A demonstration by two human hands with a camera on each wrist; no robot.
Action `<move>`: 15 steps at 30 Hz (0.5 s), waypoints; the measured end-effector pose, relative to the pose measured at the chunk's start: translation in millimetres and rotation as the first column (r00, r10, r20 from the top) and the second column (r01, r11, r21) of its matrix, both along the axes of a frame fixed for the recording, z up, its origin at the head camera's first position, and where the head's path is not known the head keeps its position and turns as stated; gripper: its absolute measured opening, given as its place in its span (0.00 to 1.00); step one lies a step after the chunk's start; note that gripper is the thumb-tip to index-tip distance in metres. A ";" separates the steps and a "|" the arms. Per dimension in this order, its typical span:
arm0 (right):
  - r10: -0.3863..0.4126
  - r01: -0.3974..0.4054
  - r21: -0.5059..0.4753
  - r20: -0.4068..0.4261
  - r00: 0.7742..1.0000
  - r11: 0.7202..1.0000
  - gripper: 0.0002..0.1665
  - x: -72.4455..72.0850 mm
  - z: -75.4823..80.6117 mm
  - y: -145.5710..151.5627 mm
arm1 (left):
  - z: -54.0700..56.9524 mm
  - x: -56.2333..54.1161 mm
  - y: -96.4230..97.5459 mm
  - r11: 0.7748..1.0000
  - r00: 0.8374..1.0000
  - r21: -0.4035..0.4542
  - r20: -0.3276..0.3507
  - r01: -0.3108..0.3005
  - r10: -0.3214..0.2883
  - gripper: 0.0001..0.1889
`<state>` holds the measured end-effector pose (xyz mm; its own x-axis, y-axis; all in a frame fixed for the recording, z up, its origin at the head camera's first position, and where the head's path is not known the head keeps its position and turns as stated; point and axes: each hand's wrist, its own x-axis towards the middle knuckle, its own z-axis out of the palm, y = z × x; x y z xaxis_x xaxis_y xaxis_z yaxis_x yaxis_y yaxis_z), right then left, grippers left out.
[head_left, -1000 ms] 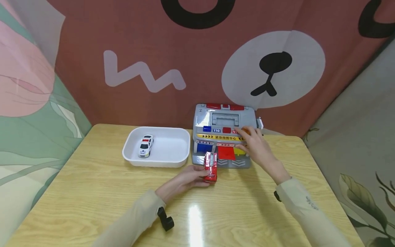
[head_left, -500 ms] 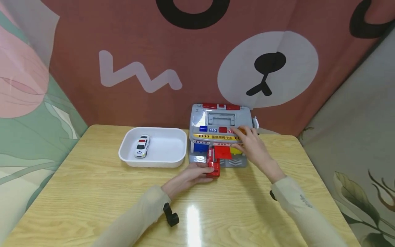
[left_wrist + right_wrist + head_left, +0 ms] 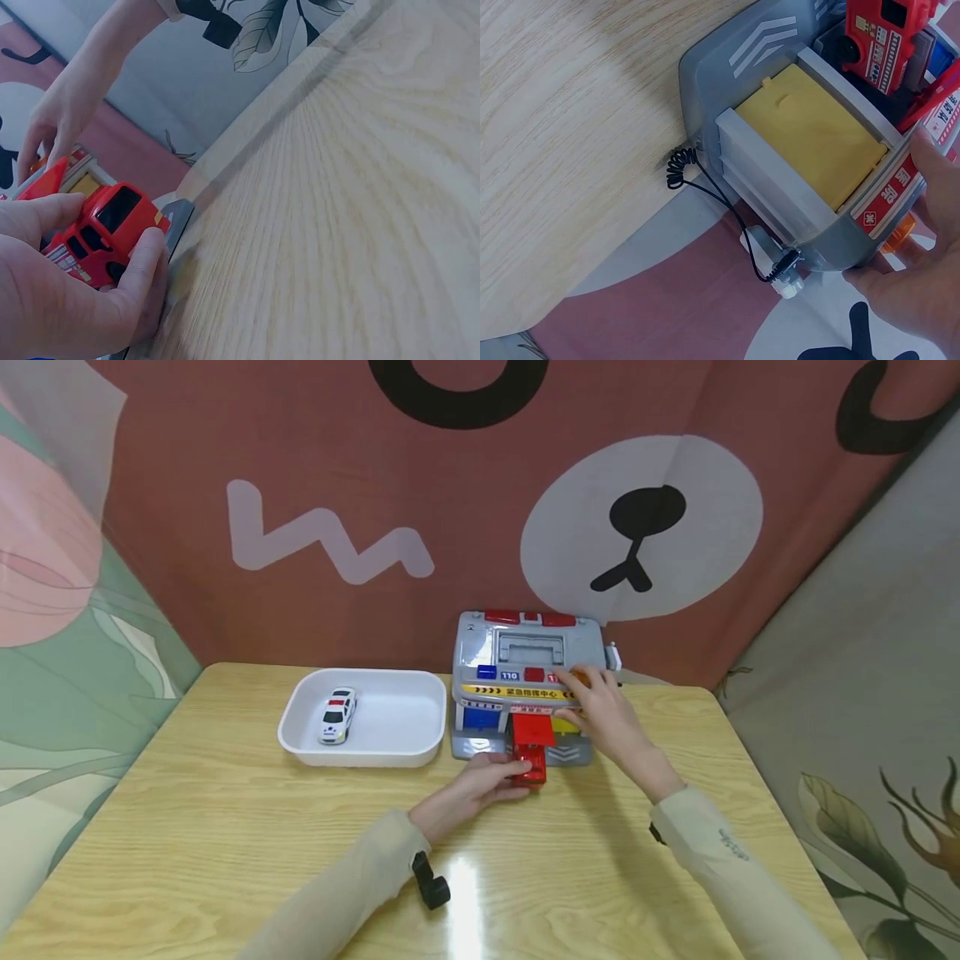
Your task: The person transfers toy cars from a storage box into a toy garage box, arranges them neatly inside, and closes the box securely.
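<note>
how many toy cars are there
2: the white car in the tub, the red car in the left hand at the garage. More could be hidden behind its closed doors.

Red toy truck (image 3: 536, 763) — cab outward, rear under lifted red door (image 3: 533, 730) of grey toy station (image 3: 531, 652)

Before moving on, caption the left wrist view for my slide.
Left hand grips a red toy truck; right hand rests on the toy station beyond.

Left grip (image 3: 486, 779) curled, right grip (image 3: 609, 717) higher
</note>
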<state>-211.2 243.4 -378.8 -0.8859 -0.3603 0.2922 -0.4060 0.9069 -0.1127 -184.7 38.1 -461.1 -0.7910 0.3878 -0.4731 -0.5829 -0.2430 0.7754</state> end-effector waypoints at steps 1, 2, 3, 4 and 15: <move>0.001 -0.001 -0.001 -0.003 1.000 1.000 0.42 0.1 0.1 0.1 | 0.2 -0.5 0.0 1.000 1.000 0.007 0.004 -0.004 0.004 0.22; 0.001 -0.001 -0.002 -0.006 1.000 1.000 0.42 0.3 0.3 0.1 | 0.6 -1.2 0.1 1.000 1.000 0.016 0.008 -0.007 0.007 0.22; 0.001 -0.001 -0.002 -0.009 1.000 1.000 0.42 0.6 0.5 0.3 | 0.7 -1.9 0.1 1.000 1.000 0.024 0.011 -0.009 0.008 0.21; 0.002 -0.002 -0.002 -0.011 1.000 1.000 0.41 0.9 0.7 0.4 | 1.0 -2.3 0.1 0.999 1.000 0.035 0.012 -0.008 0.008 0.21; 0.016 -0.016 -0.012 -0.018 1.000 1.000 0.41 -0.3 -0.7 0.6 | -1.2 -7.8 -0.3 0.995 1.000 0.099 0.003 -0.008 0.008 0.20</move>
<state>-211.4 243.9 -379.5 -0.8747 -0.3709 0.3120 -0.4227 0.8988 -0.1164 -192.5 37.8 -462.3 -0.7930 0.4263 -0.4352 -0.5829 -0.3232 0.7455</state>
